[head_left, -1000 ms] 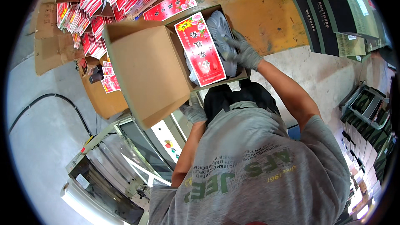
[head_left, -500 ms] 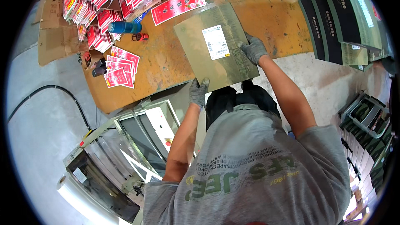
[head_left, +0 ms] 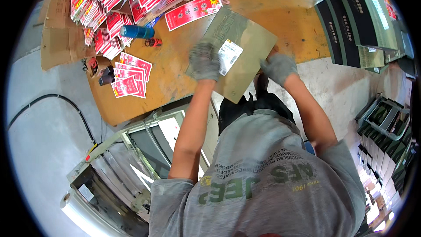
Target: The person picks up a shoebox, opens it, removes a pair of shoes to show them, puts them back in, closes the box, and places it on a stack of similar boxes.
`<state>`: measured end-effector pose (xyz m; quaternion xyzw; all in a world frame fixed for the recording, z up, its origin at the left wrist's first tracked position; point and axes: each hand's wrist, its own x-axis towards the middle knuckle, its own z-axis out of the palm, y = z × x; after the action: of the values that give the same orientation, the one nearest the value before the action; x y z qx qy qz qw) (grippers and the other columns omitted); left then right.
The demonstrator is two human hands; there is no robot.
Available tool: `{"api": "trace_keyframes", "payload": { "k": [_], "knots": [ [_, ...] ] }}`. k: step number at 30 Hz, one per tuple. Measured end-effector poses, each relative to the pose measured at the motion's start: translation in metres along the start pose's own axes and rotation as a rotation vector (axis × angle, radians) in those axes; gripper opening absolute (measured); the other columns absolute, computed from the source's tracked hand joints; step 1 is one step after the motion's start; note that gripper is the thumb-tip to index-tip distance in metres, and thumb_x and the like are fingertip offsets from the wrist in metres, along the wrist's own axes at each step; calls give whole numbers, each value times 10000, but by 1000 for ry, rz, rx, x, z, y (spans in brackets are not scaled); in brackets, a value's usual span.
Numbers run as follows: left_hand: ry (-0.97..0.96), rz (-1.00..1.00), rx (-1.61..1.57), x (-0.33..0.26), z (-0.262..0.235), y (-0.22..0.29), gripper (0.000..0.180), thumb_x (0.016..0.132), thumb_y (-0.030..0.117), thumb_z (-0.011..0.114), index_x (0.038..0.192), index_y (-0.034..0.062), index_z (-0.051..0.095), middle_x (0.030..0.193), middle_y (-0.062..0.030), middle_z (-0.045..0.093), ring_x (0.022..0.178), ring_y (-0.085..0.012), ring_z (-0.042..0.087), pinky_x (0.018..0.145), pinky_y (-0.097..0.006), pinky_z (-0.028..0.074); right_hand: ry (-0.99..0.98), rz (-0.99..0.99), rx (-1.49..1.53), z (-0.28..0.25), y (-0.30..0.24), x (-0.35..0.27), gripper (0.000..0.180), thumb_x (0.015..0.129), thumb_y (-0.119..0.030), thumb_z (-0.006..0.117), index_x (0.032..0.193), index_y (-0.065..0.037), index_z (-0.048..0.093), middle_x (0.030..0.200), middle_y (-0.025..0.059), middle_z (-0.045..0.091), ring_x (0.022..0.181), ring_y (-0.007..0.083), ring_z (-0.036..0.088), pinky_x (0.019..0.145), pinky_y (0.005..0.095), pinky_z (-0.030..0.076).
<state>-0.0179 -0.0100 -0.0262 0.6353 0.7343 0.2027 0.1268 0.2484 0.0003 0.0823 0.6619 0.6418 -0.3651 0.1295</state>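
A flat olive-green box (head_left: 245, 35) with a white label (head_left: 229, 57) is turned at an angle over the table's near edge, in front of my body. My left hand (head_left: 205, 60), in a grey glove, lies across the box's left side; motion smears its fingers. At the box's right edge, my gloved right hand (head_left: 280, 68) has closed on the side, with the fingers beneath partly hidden.
The wooden table (head_left: 171, 72) holds fanned red-and-white cards (head_left: 131, 74), a blue bottle (head_left: 137, 31), a red tape-like roll (head_left: 153, 42) and a long red sheet (head_left: 194, 11). A cardboard box (head_left: 61, 39) of red packets stands far left, dark boxes (head_left: 355, 17) right, a machine (head_left: 118, 166) near left.
The box has turned clockwise, and its label has swung with it. My left hand has moved from the lower corner up to the left side; my right hand has shifted slightly right and down.
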Motion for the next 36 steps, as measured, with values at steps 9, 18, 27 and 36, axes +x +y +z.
{"api": "trace_keyframes", "payload": {
  "k": [9,18,27,36],
  "knots": [
    [-414,-522,-282,-11,-25,-90,676,890,477,691,1368,21,549,1334,-260,611,1212,-415,598,1010,-452,478,368,-222,702,110,38,59,574,958,-217,600,1471,-21,434,1358,266,588,1263,368,584,1046,398,461],
    [380,-641,-479,159,38,-308,836,723,317,919,1382,-10,522,1251,-149,647,992,-273,662,927,-374,540,464,-37,463,131,24,58,583,1009,-342,541,1459,13,439,1369,311,547,1263,440,542,1046,464,454],
    [-404,-678,-1636,57,-39,-115,341,868,279,800,1110,126,616,977,-32,675,923,-164,665,792,-316,558,535,-614,330,48,-94,2,771,855,-361,757,1448,10,434,1296,286,581,1154,464,595,972,464,506],
    [-973,-596,-1920,-8,-61,-12,813,862,629,692,1387,31,525,1262,-110,629,1132,-222,618,928,-373,532,681,-343,-62,8,-132,35,525,815,-416,729,1238,-135,593,960,150,705,845,346,705,689,455,560]
  ]
}}
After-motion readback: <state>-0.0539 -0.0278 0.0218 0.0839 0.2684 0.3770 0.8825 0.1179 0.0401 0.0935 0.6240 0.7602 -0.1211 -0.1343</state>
